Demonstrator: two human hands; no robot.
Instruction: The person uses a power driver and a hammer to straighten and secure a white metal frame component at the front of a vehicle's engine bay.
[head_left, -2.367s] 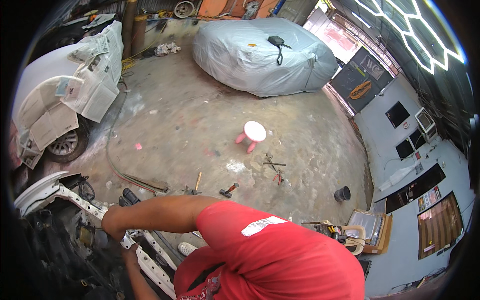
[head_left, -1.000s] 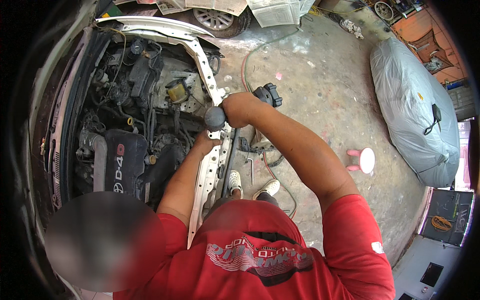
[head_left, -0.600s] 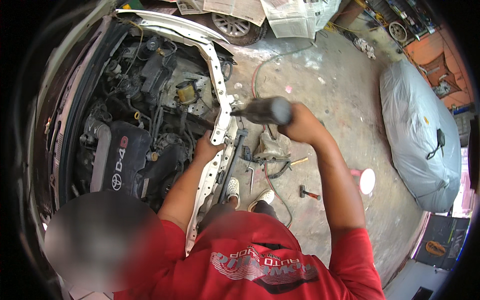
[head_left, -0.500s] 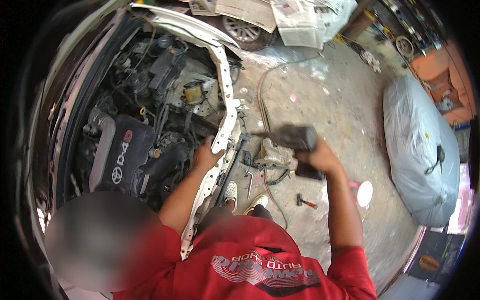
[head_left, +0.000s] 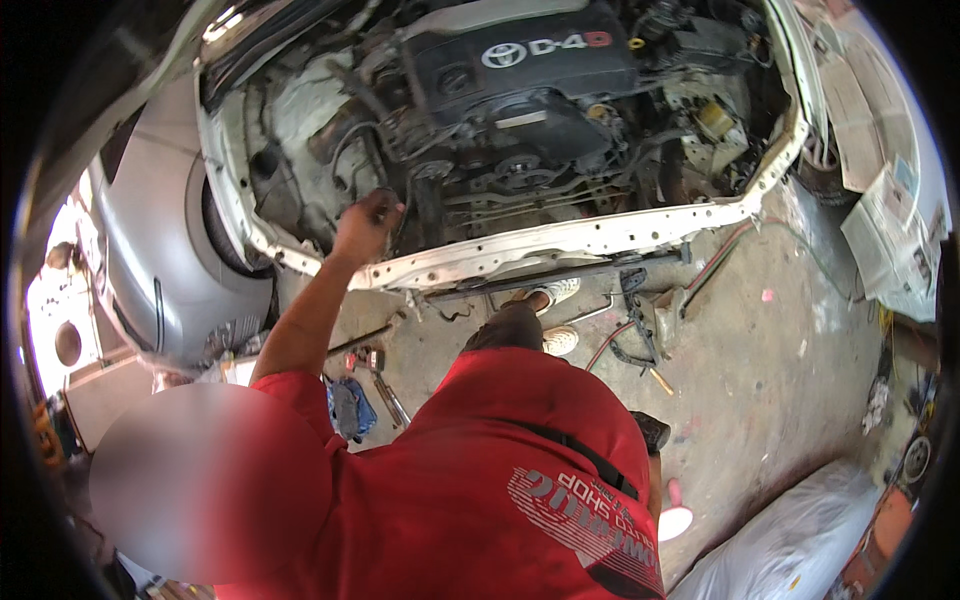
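Note:
My left hand (head_left: 368, 228) reaches over the white front crossmember (head_left: 455, 262) of an open engine bay, at its left end. Its fingers are curled around or against something dark that I cannot make out. At my right side, a dark end of a cordless drill (head_left: 651, 431) juts out past my red shirt, low by my hip. My right forearm (head_left: 655, 490) shows only as a sliver there, and the shirt hides the hand. A black engine cover (head_left: 520, 60) sits at the top middle of the bay.
A black bar (head_left: 560, 273) runs along the crossmember's near side. On the floor are a detached part with wiring (head_left: 640, 325), a hammer handle (head_left: 662, 381), a red-and-black tool (head_left: 366, 358) and blue cloth (head_left: 352, 408). A silver car (head_left: 175, 220) stands left; a grey-covered bulk (head_left: 790, 540) lies lower right.
My view and body have turned left. The left hand has shifted to the crossmember's left end, off its earlier grip. The drill has dropped from in front of me to my right hip.

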